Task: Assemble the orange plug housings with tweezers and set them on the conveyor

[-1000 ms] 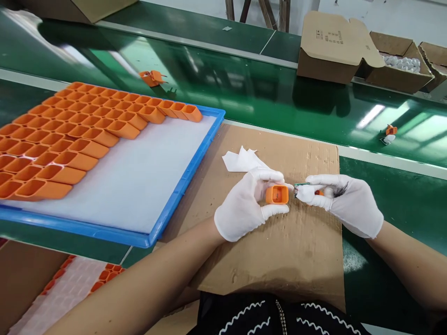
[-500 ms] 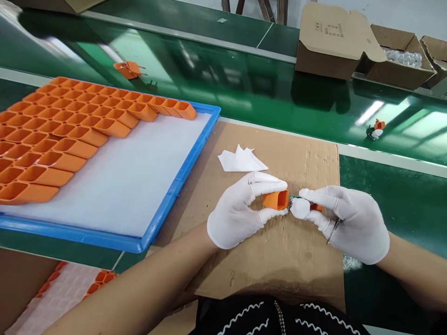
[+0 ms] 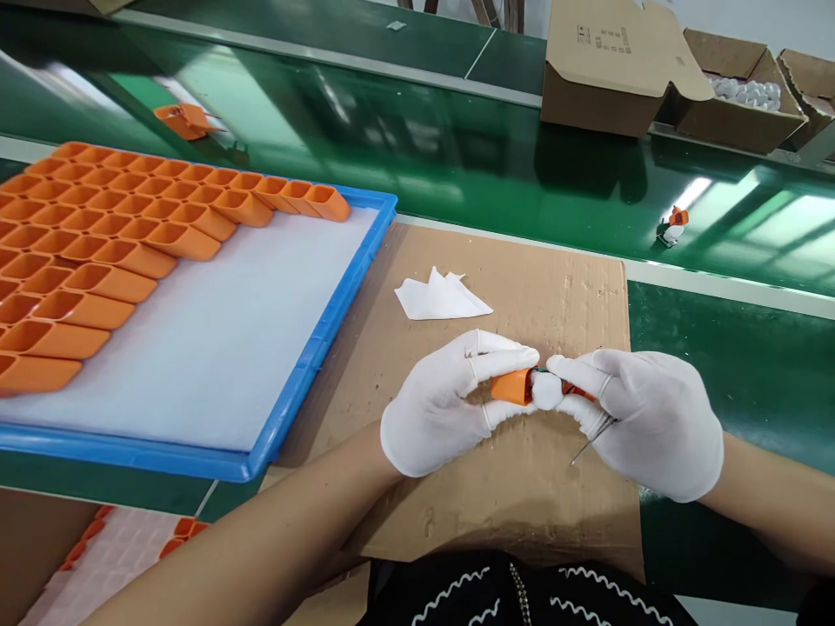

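Note:
My left hand (image 3: pixel 450 396), in a white glove, grips an orange plastic housing (image 3: pixel 511 388) between thumb and fingers, its mouth facing right. In my gloved right hand (image 3: pixel 643 417) is a small circuit assembly (image 3: pixel 546 390) with a round white part, a strip of green board and an orange piece partly hidden by my fingers. The assembly's left end meets the mouth of the housing. A thin metal tool (image 3: pixel 591 442) sticks out from under my right fingers, pointing down and left. Both hands are above a cardboard sheet (image 3: pixel 522 487).
A blue tray (image 3: pixel 313 365) at left holds rows of orange housings (image 3: pixel 123 226). Folded white paper (image 3: pixel 442 297) lies beyond my hands. On the shiny green belt (image 3: pixel 457 165) sit an orange piece (image 3: pixel 188 121) and another assembly (image 3: pixel 673 224). Cardboard boxes (image 3: pixel 606 52) stand at back right.
My right hand has moved left, bringing the assembly from just beside the housing to its mouth. The pieces on the belt have shifted left; the view has moved slightly.

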`<state>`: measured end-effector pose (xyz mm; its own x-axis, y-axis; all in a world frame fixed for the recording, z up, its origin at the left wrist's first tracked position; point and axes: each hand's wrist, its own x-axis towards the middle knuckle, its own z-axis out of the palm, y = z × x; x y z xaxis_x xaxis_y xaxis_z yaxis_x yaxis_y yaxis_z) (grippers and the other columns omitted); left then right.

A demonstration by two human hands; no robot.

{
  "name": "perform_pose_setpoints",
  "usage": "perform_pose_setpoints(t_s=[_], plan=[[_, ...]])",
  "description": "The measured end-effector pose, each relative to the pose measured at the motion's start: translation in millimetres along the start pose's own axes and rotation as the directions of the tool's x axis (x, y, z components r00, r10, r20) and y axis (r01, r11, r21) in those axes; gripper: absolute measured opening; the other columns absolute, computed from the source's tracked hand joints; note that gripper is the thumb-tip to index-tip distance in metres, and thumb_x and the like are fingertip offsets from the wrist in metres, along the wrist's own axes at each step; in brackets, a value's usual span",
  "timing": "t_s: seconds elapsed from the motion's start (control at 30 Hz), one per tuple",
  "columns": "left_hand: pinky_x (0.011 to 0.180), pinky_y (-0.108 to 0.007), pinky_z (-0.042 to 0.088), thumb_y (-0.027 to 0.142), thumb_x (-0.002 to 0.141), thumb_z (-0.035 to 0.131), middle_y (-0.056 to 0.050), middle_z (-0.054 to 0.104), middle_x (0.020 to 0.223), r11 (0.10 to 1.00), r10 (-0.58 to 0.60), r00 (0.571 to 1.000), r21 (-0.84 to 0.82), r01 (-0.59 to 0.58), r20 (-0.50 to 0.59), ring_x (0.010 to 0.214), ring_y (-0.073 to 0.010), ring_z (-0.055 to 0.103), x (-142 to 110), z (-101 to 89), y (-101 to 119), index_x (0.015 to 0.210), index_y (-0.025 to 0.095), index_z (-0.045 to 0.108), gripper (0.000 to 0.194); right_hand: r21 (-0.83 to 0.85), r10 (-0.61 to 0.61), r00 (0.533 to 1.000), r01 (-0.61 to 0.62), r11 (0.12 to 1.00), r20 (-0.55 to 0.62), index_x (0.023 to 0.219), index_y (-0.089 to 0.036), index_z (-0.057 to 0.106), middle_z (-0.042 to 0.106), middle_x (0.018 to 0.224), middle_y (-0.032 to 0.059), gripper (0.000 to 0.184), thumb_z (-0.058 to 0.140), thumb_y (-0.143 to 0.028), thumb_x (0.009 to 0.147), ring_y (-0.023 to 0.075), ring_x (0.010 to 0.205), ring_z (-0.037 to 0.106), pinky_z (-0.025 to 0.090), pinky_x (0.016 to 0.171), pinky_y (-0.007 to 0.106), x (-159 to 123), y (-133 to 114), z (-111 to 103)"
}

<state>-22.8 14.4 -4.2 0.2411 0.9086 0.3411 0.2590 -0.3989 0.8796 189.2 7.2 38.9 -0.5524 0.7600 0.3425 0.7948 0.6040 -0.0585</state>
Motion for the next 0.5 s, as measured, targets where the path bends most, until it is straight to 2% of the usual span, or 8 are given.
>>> perform_pose_setpoints(t_s=[0.2,0.3,0.4,0.5], plan=[[0.076,-0.038,0.060,0.021,0.075,0.082,-0.006,0.076,0.098,0.999,0.049,0.997,-0.011,-0.049,0.057,0.085,-0.0224,0.071,-0.8,-1.8,-2.9,0.104,0.032,0.079,0.031,-0.077,-0.013,0.995,0.021,0.997,0.103,0.072,-0.024,0.060,0.045,0.052,-0.0030,0.032,0.047,-0.034,0.100,0.0132,0.043,0.029,0.016,0.046,0.031,1.6,-5.2,-4.3],[0.075,-0.038,0.060,0.020,0.076,0.081,-0.007,0.076,0.101,0.998,0.060,0.995,-0.029,-0.057,0.075,0.085,-0.0224,0.071,-2.7,-1.7,-4.0,0.107,0.032,0.078,0.033,-0.088,-0.010,0.993,0.020,0.996,0.113,0.069,-0.023,0.057,0.042,0.051,-0.0034,0.029,0.049,-0.027,0.097,0.0126,0.043,0.028,0.016,0.047,0.030,2.2,-7.0,-6.7],[0.075,-0.039,0.060,0.018,0.074,0.082,-0.006,0.077,0.099,0.995,-0.001,0.996,-0.101,0.010,0.084,0.084,-0.0223,0.071,-2.9,-0.7,-1.6,0.107,0.031,0.078,0.036,-0.069,0.000,0.992,0.008,0.998,0.126,0.070,-0.023,0.057,0.043,0.052,-0.0031,0.025,0.051,-0.023,0.094,0.0126,0.045,0.032,0.018,0.048,0.030,2.3,-8.7,-8.0],[0.075,-0.040,0.059,0.014,0.070,0.083,-0.005,0.076,0.085,0.954,-0.099,0.980,-0.265,0.142,0.170,0.075,-0.0207,0.069,-0.7,1.7,2.8,0.106,0.030,0.079,0.039,-0.032,-0.011,0.991,0.015,0.999,0.134,0.070,-0.023,0.057,0.044,0.052,-0.0027,0.023,0.052,-0.022,0.092,0.0128,0.044,0.034,0.018,0.048,0.030,1.5,-9.6,-7.7]])
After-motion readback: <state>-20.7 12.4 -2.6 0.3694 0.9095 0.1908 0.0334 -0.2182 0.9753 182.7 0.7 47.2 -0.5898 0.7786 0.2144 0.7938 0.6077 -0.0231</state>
